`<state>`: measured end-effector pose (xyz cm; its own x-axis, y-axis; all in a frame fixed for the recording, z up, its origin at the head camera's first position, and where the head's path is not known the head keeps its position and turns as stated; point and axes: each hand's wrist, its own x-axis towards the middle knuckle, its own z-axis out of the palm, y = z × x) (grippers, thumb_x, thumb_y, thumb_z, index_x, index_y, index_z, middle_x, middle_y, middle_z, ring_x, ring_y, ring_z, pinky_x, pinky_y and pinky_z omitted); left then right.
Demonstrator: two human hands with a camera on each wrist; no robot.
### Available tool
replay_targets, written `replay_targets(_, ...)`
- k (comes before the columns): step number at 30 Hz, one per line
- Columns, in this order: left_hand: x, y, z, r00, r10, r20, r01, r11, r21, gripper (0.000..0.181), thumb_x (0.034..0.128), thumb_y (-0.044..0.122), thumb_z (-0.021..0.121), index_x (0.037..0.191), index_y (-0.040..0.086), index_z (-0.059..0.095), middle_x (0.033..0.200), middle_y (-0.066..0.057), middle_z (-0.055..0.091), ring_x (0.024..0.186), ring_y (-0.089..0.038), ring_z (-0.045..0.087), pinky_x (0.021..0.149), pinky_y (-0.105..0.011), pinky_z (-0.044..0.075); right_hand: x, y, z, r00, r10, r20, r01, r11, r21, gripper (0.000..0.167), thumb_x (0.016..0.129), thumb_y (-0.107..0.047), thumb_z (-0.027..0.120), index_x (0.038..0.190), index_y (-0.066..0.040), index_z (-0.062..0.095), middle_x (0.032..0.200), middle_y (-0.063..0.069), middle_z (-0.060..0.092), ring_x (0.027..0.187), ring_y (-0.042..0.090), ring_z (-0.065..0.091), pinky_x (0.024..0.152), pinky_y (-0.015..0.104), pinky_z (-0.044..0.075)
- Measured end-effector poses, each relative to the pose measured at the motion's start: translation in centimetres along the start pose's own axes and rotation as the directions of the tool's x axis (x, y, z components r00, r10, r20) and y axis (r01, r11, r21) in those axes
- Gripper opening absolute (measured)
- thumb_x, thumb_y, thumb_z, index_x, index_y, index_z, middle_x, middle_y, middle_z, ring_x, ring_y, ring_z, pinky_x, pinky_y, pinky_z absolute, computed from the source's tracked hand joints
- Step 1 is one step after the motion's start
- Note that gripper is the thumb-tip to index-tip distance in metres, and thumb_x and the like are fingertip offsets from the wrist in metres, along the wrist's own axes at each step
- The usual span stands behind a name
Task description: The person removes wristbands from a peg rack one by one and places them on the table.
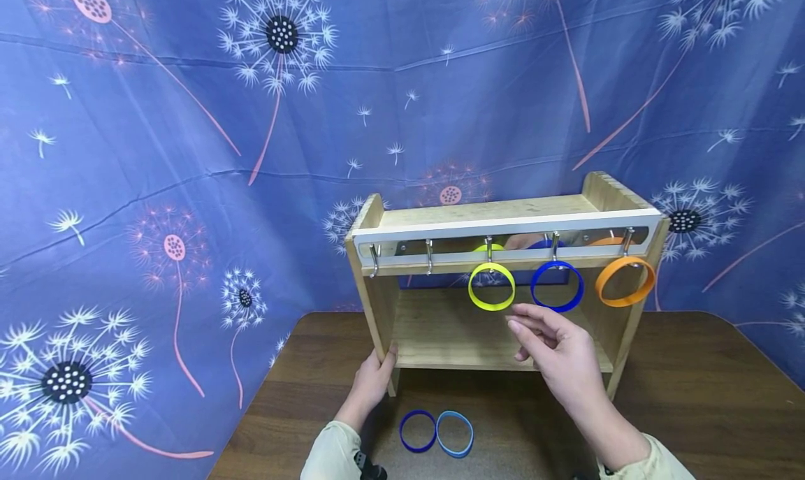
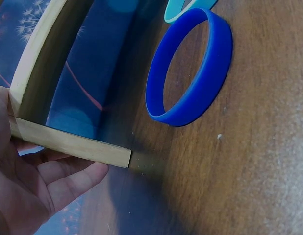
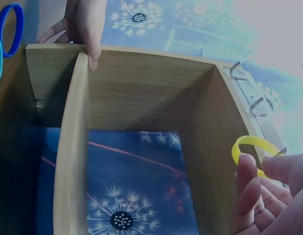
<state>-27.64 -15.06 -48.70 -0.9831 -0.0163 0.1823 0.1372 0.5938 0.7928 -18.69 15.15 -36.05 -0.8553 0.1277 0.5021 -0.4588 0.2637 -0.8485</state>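
In the head view we see our left hand [image 1: 371, 386] gripping the left side panel of a wooden shelf unit [image 1: 465, 326], while our right hand [image 1: 562, 354] hovers with fingers loosely bent, partly open and holding nothing, its tips just beneath a yellow wristband [image 1: 492, 307]. That band hangs from the middle of five metal hooks [image 1: 430, 256]; a blue wristband [image 1: 580, 288] and an orange wristband [image 1: 619, 302] hang to its right. On the table [image 1: 704, 368] a dark blue wristband [image 1: 418, 451] lies beside a light blue wristband [image 1: 457, 455]. In the left wrist view our left fingers curl round the panel's edge. In the right wrist view our right thumb and fingers partly cover the yellow wristband; we cannot tell whether they touch it.
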Motion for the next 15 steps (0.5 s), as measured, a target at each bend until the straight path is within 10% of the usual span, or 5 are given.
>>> replay_targets(15,-0.07,0.05,-0.01,1.000,-0.004,-0.009,0.004,1.000,-0.008,0.041,0.1005,0.050,0.044,0.099,0.011,0.057,0.083,-0.006,0.058,0.084,-0.026,0.057,0.077,-0.048,0.048,0.85,-0.68,0.09,0.999,0.035,0.011,-0.035,0.999,-0.001,0.035,0.093,-0.020,0.068,0.124,-0.004,0.062,0.100,-0.004,0.073,0.061,0.020,0.066,0.045,0.027,0.047)
